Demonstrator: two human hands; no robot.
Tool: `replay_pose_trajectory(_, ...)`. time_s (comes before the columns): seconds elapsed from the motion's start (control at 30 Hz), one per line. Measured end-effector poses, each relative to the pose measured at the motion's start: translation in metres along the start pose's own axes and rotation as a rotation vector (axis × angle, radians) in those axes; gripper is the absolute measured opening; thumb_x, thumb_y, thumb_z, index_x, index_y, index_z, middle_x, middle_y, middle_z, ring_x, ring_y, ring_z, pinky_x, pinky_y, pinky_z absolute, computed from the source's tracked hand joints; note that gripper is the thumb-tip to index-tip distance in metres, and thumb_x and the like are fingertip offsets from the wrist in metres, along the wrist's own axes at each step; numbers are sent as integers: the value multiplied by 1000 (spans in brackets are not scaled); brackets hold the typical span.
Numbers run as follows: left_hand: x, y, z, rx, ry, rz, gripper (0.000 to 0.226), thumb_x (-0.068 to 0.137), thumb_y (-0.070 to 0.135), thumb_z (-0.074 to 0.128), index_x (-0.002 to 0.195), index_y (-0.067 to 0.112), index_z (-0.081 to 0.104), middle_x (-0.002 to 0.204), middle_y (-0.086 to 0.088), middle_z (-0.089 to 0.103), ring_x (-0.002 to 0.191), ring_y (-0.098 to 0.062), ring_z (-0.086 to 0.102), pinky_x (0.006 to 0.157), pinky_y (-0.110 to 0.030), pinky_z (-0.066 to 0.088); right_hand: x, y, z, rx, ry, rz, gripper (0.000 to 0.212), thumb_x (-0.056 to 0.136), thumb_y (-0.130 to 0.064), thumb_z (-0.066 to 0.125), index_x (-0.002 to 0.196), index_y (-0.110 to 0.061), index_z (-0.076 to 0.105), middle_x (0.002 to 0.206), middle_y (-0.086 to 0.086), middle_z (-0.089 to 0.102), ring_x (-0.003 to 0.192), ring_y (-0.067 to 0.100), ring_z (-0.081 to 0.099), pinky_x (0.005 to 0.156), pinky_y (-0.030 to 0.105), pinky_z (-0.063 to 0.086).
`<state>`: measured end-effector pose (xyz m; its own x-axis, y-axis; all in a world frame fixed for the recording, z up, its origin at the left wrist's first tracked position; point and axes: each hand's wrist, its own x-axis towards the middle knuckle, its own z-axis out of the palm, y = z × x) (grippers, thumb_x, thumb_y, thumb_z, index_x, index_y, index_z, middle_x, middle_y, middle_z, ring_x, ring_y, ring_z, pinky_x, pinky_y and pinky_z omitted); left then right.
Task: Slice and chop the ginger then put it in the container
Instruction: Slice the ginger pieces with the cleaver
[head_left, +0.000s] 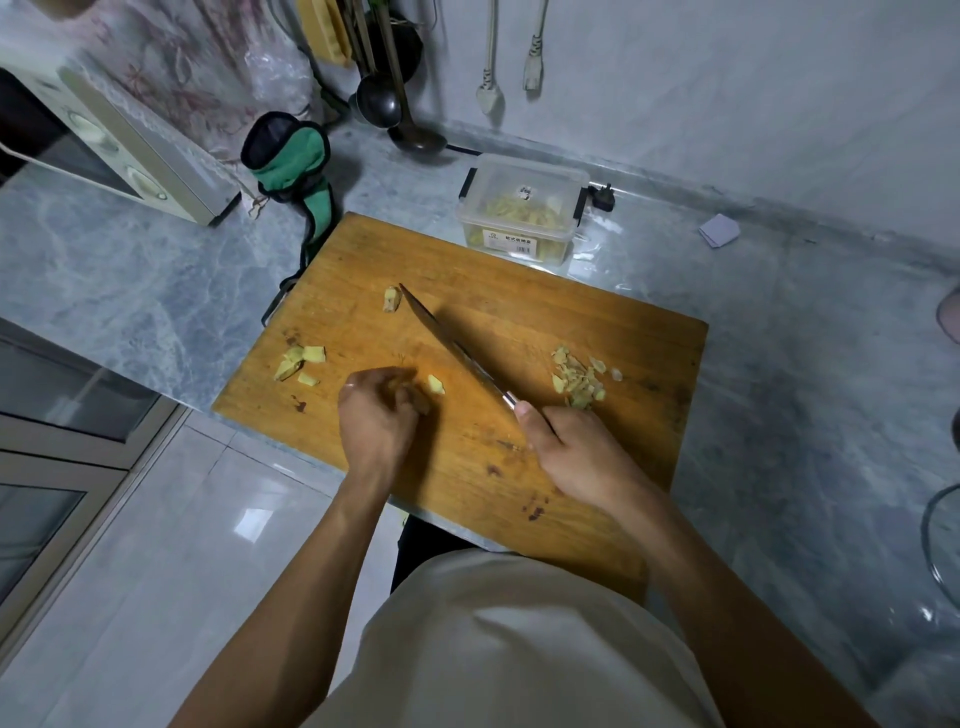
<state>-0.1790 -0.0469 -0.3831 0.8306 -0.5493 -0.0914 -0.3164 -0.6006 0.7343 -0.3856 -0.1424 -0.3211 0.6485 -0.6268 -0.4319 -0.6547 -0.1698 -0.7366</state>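
Observation:
A wooden cutting board (519, 467) lies on the marble counter. My left hand (375, 415) is closed around a ginger piece (418, 399) on the board, with a small cut chunk (435, 384) just right of it. My right hand (576, 452) grips the handle of a knife (452, 345), whose blade points up-left with its edge on the board. Ginger chunks (300, 362) lie at the board's left, one piece (392, 300) sits near the blade tip, and a pile of thin slices (579, 376) is at the right. A clear plastic container (522, 208) holding cut ginger stands behind the board.
A microwave (119, 150) stands at the back left. A green and black pouch (291, 156) rests beside the board's far left corner. Ladles (382, 98) and plugs (491, 98) hang on the back wall. A folded paper (719, 229) lies at the right.

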Motion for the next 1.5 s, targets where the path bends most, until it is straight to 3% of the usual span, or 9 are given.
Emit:
replay_pose_trajectory(0.17,18,18,10,516,-245,202,21,93,21,61,111,19,71,109,-10,66,99,-28,63,90,-39,53,0,-3,-5,31,44,0,64,105,-53,31,83,-2,63,66,6,57,61,17,56,66,42,51)
replay_pose_trajectory(0.4,35,33,7,590,-414,154,8,90,16,66,98,18,67,98,-5,67,89,-22,63,79,-33,54,-8,6,-23,28,161,-17,69,105,-54,29,82,3,61,67,19,62,61,29,61,67,42,51)
replay_pose_trajectory(0.57,20,60,26,109,-433,184,25,83,-6,69,75,16,64,74,8,66,67,6,59,70,-9,44,-11,12,-39,-6,233,-11,71,105,-51,26,78,4,62,65,18,63,63,30,63,71,43,52)
replay_pose_trajectory(0.7,-4,91,55,-186,-526,29,20,87,-24,52,92,-11,67,77,-9,64,69,-14,59,59,-13,52,-15,17,-49,8,259,6,72,107,-49,27,77,7,62,61,11,57,58,30,58,69,45,52)
replay_pose_trajectory(0.93,-7,50,30,-153,-306,-42,25,89,1,66,79,23,71,85,6,72,86,-12,67,86,-24,53,-15,22,-46,60,231,5,71,106,-52,28,81,6,60,61,9,55,53,20,52,62,38,46)
replay_pose_trajectory(1.1,-17,12,-2,-113,63,-300,8,88,16,68,95,16,73,90,4,72,89,-17,65,81,-26,48,-9,17,-25,104,139,-31,68,104,-55,34,82,4,60,61,7,54,52,17,52,57,35,42)
replay_pose_trajectory(1.23,-12,-1,-5,-44,18,-432,36,85,40,73,105,10,74,103,-5,72,99,-24,64,85,-32,50,-2,9,-10,43,42,-54,68,104,-55,35,83,4,62,67,18,61,57,24,57,60,42,49)
replay_pose_trajectory(1.37,-8,17,-4,-62,-43,-454,22,82,35,77,73,17,69,74,2,65,76,-21,61,70,-29,46,4,5,5,17,-17,-54,68,103,-57,37,82,4,60,73,24,62,59,25,56,65,49,51)
replay_pose_trajectory(1.5,-9,22,5,-105,-17,-389,6,84,16,72,87,13,68,86,-2,68,83,-21,64,77,-32,51,8,2,18,6,-68,-53,66,104,-55,39,75,1,59,64,16,58,55,20,53,60,47,49)
